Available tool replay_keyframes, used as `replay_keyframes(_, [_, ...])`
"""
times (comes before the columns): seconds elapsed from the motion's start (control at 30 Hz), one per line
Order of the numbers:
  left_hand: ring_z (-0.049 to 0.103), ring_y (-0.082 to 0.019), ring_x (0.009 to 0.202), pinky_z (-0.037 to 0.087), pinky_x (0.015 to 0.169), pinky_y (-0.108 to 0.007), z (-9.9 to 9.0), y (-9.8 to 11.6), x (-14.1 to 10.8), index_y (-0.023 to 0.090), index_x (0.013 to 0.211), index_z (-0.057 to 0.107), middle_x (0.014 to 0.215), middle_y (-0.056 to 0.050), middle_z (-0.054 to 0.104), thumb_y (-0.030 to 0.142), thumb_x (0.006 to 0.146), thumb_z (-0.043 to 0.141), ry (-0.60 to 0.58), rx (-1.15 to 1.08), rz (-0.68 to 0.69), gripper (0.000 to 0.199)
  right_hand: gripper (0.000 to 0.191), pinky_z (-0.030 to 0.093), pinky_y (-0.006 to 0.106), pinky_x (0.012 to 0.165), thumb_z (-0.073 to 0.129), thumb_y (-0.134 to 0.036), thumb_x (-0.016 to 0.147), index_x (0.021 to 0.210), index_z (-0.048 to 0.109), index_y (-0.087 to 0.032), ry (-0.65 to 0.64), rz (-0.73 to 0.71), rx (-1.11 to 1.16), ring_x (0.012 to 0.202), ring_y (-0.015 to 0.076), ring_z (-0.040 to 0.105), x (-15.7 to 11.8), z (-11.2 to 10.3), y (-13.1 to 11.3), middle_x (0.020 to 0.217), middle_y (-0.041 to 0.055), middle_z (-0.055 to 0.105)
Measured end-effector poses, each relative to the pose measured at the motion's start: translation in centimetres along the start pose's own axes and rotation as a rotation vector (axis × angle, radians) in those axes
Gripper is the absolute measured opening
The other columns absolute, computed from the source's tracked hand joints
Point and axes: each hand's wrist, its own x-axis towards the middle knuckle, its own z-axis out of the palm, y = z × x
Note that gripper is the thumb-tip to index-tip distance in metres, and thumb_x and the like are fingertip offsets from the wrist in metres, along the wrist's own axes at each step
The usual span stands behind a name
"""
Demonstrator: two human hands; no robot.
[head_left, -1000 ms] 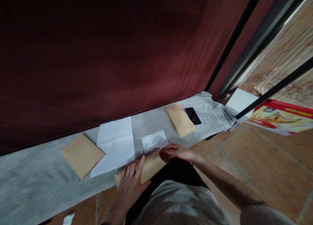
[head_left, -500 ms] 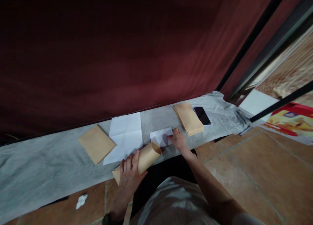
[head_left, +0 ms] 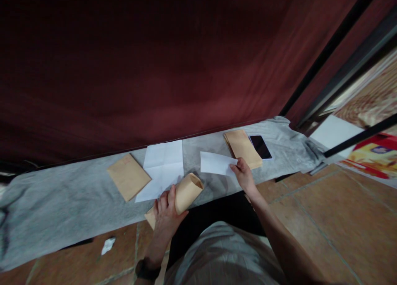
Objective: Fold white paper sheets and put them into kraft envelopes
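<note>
My left hand is wrapped round a brown paper envelope, which bulges so its mouth gapes toward the right. Between the thumb and fingers of my right hand is the right end of a folded white paper, raised a little over the grey cloth. Behind the envelope lies a larger creased white sheet. Left of that sheet, overlapping its edge, is another brown envelope. A stack of brown envelopes lies just beyond my right hand.
A phone lies beside the stack on the grey cloth covering a long narrow bench. Dark red fabric rises behind. Black bars and a red printed box are at the right. Crumpled white paper lies on the tiled floor.
My right hand has picked the folded white paper up off the cloth and moved it right. My left hand keeps its hold on the envelope, whose mouth has tipped up slightly.
</note>
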Motion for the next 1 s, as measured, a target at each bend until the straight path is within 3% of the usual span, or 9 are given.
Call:
replay_keyframes(0.13, [0.046, -0.036, 0.132, 0.029, 0.115, -0.057, 0.0, 0.3, 0.0, 0.019, 0.161, 0.012, 0.139, -0.017, 0.050, 0.034, 0.081, 0.073, 0.000, 0.011, 0.002, 0.102, 0.028, 0.043, 0.026, 0.062, 0.063, -0.050, 0.081, 0.086, 0.051, -0.024, -0.089, 0.016, 0.154, 0.067, 0.0159, 0.054, -0.9, -1.0, -0.9, 0.072, -0.0028, 0.058])
replay_keyframes(0.23, [0.045, -0.037, 0.133, 0.029, 0.115, -0.057, -0.2, 0.5, 0.0, 0.017, 0.161, 0.010, 0.140, -0.019, 0.048, 0.033, 0.080, 0.075, 0.003, 0.014, 0.006, 0.105, 0.026, 0.042, 0.026, 0.060, 0.062, -0.048, 0.083, 0.085, 0.057, -0.023, -0.182, 0.015, 0.065, 0.065, 0.0157, 0.053, -1.7, -1.2, -1.0, 0.070, -0.0028, 0.059])
replay_keyframes(0.37, [0.043, -0.037, 0.136, 0.026, 0.117, -0.058, -0.2, 0.6, 0.0, 0.017, 0.161, 0.011, 0.143, -0.020, 0.047, 0.032, 0.079, 0.075, -0.003, 0.020, 0.037, 0.104, 0.019, 0.046, 0.029, 0.074, 0.054, -0.037, 0.087, 0.090, 0.066, -0.023, -0.324, -0.082, -0.093, 0.081, 0.0190, 0.063, -2.0, -1.8, -0.6, 0.086, 0.0019, 0.069])
replay_keyframes(0.47, [0.042, -0.038, 0.137, 0.024, 0.118, -0.059, -0.1, 0.6, 0.0, 0.016, 0.160, 0.016, 0.143, -0.020, 0.047, 0.031, 0.078, 0.076, -0.008, 0.017, 0.056, 0.102, 0.021, 0.047, 0.029, 0.073, 0.052, -0.033, 0.088, 0.092, 0.069, -0.023, -0.448, -0.092, -0.145, 0.080, 0.0189, 0.065, -1.5, -2.2, -0.5, 0.086, 0.0021, 0.070])
replay_keyframes(0.67, [0.039, -0.038, 0.141, 0.019, 0.120, -0.060, -0.2, 0.9, 0.5, 0.014, 0.158, 0.023, 0.145, -0.022, 0.047, 0.028, 0.075, 0.076, 0.015, 0.001, 0.110, 0.099, 0.021, 0.044, 0.026, 0.062, 0.058, -0.041, 0.087, 0.086, 0.067, -0.022, -0.400, -0.063, -0.076, 0.068, 0.0172, 0.061, -0.9, -2.0, -0.6, 0.075, 0.0009, 0.068])
replay_keyframes(0.87, [0.035, -0.040, 0.144, 0.018, 0.119, -0.061, -0.5, 2.0, 1.5, 0.015, 0.159, 0.018, 0.148, -0.022, 0.044, 0.028, 0.074, 0.076, 0.025, -0.069, 0.160, 0.104, 0.019, 0.040, 0.026, 0.057, 0.058, -0.037, 0.088, 0.078, 0.066, -0.022, -0.282, -0.072, -0.137, 0.061, 0.0161, 0.055, -1.8, -0.7, -1.0, 0.065, -0.0008, 0.062])
replay_keyframes(1.0, [0.032, -0.040, 0.146, 0.016, 0.120, -0.062, -0.4, 3.3, 2.1, 0.019, 0.160, 0.016, 0.150, -0.020, 0.042, 0.029, 0.073, 0.077, 0.016, -0.120, 0.197, 0.107, 0.019, 0.044, 0.028, 0.062, 0.059, -0.035, 0.089, 0.083, 0.070, -0.022, -0.253, -0.065, -0.120, 0.067, 0.0171, 0.059, -3.4, 0.8, -1.5, 0.076, 0.0020, 0.067])
